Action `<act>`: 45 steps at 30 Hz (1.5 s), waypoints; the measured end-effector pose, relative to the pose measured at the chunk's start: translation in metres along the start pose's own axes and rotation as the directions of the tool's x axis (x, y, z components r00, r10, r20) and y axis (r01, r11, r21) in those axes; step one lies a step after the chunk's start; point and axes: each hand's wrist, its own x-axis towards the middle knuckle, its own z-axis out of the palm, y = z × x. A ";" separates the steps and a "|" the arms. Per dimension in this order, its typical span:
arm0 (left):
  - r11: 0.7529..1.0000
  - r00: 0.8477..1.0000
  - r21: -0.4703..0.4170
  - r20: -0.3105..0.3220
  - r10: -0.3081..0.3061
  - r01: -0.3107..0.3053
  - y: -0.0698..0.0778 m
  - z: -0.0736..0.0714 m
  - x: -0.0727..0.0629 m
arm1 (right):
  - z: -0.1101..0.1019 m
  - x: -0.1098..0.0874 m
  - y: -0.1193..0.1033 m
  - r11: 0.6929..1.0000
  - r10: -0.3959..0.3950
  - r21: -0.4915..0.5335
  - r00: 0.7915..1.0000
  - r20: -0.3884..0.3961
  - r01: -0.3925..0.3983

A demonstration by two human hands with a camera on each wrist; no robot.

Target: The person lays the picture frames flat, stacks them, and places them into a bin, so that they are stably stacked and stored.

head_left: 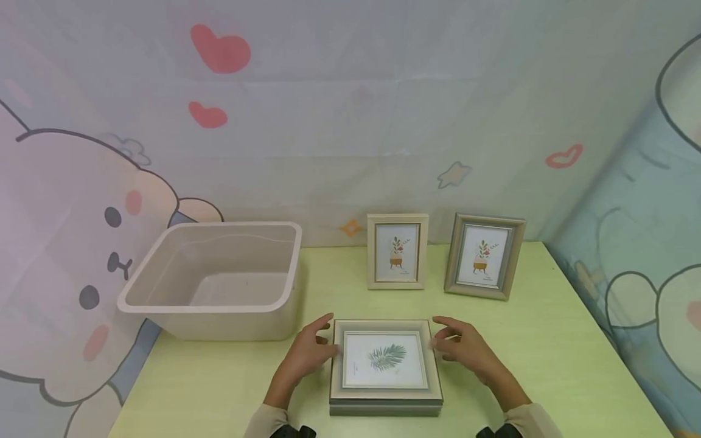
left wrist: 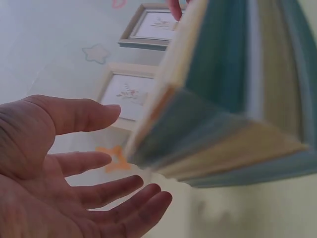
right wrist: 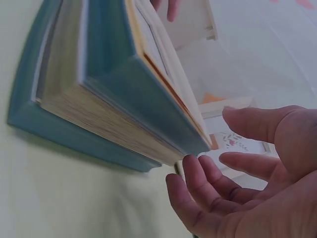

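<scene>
Tub point(head_left: 230, 322) left, frame stack point(head_left: 386, 368) front, pictures point(head_left: 397, 251) behind

Sleeves point(head_left: 533, 421) cut off, leaf-print lettering point(head_left: 355, 368) illegible

L grip point(head_left: 308, 350) relaxed, fingers apart, R grip point(head_left: 463, 347) opp., fingers slightly bent, palms facing in

The stacked champagne-coloured rectangular frames point(head_left: 386, 394) look smooth and satiny, edging a white paper leaf print point(head_left: 384, 360); the beige rectangular plastic tub point(head_left: 219, 324) looks smooth and matt, the pale printed cloth backdrop point(head_left: 339, 121) faintly creased.
</scene>
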 end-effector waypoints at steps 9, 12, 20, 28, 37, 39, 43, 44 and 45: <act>0.991 0.992 -0.033 -0.019 0.127 -0.128 0.021 -0.013 0.032 | -0.014 0.024 -0.010 0.992 -0.090 -0.093 0.992 -0.086 0.082; 0.989 0.990 -0.051 -0.001 0.138 -0.138 0.026 -0.015 0.041 | -0.017 0.034 -0.012 0.983 -0.131 -0.149 0.983 -0.131 0.111; 0.986 0.988 -0.101 0.066 0.140 -0.133 0.038 -0.010 0.065 | -0.019 0.057 -0.017 0.959 -0.214 -0.232 0.953 -0.214 0.163; 0.983 0.992 -0.156 0.075 0.106 -0.093 0.055 -0.007 0.095 | -0.022 0.086 -0.041 0.936 -0.272 -0.298 0.925 -0.266 0.189; 0.977 0.996 -0.214 0.085 0.037 -0.018 0.060 0.001 0.127 | -0.030 0.107 -0.055 0.931 -0.286 -0.306 0.916 -0.280 0.197; 0.973 0.996 -0.230 0.081 0.032 -0.013 0.058 0.003 0.133 | -0.032 0.111 -0.057 0.928 -0.293 -0.316 0.912 -0.287 0.199; 0.960 0.997 -0.278 0.057 0.046 -0.028 0.055 0.008 0.146 | -0.037 0.121 -0.061 0.916 -0.315 -0.344 0.900 -0.302 0.206; 0.954 0.998 -0.297 0.043 0.052 -0.037 0.054 0.009 0.149 | -0.038 0.123 -0.062 0.912 -0.322 -0.352 0.898 -0.300 0.210; 0.948 0.998 -0.316 0.026 0.056 -0.045 0.054 0.010 0.152 | -0.039 0.126 -0.063 0.908 -0.330 -0.358 0.896 -0.296 0.216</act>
